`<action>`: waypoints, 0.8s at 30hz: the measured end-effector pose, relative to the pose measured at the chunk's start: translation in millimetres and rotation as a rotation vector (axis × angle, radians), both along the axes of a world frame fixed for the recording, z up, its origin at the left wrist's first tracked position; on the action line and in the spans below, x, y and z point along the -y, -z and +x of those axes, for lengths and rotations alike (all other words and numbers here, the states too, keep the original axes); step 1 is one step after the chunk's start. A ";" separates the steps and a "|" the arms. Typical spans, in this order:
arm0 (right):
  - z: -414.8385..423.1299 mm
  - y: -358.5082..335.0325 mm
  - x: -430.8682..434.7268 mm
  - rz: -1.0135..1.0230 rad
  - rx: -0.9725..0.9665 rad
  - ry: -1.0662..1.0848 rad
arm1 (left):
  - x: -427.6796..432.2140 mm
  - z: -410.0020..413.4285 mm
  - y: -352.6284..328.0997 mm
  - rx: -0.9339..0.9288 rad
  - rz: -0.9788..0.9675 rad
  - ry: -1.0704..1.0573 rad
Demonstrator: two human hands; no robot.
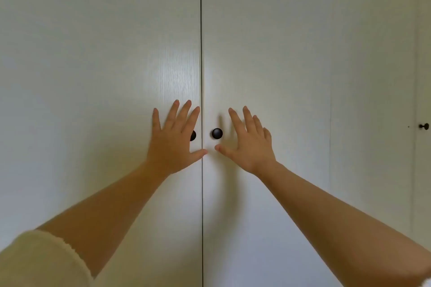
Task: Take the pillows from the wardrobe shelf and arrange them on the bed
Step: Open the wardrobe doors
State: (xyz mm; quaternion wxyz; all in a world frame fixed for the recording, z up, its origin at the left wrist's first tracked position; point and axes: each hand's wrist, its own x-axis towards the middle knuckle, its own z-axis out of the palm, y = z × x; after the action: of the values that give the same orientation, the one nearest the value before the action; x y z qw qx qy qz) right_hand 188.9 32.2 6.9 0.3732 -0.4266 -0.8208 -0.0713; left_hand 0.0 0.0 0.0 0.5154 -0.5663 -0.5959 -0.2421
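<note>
Two white wardrobe doors fill the view, the left door (100, 77) and the right door (265, 65), both closed with a thin dark seam between them. Each carries a small round dark knob beside the seam. My left hand (173, 140) is spread wide in front of the left door and covers most of the left knob (193, 135). My right hand (247, 142) is spread just right of the right knob (217, 133), which shows fully. Neither hand holds anything. No pillows, shelf or bed are in view.
A further white door panel (373, 100) stands to the right, and at the far right edge is another panel with its own small dark knob (424, 126). A cream sleeve (39, 261) covers my left upper arm at the bottom left.
</note>
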 end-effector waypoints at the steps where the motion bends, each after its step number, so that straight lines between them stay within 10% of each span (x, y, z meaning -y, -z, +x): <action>1: -4.9 1.0 -1.4 0.020 0.010 -0.011 | -0.3 -2.6 0.2 0.022 -0.028 -0.009; 24: -57.6 26.8 -46.3 0.385 -0.204 -0.104 | -19.3 -18.1 7.7 0.011 -0.004 -0.151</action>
State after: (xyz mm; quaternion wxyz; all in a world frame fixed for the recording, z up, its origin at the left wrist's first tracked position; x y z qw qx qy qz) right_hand 131.3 78.5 -19.9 0.5322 -0.3097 -0.7707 -0.1638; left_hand -18.1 19.3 -7.7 0.5277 -0.5196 -0.6401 -0.2044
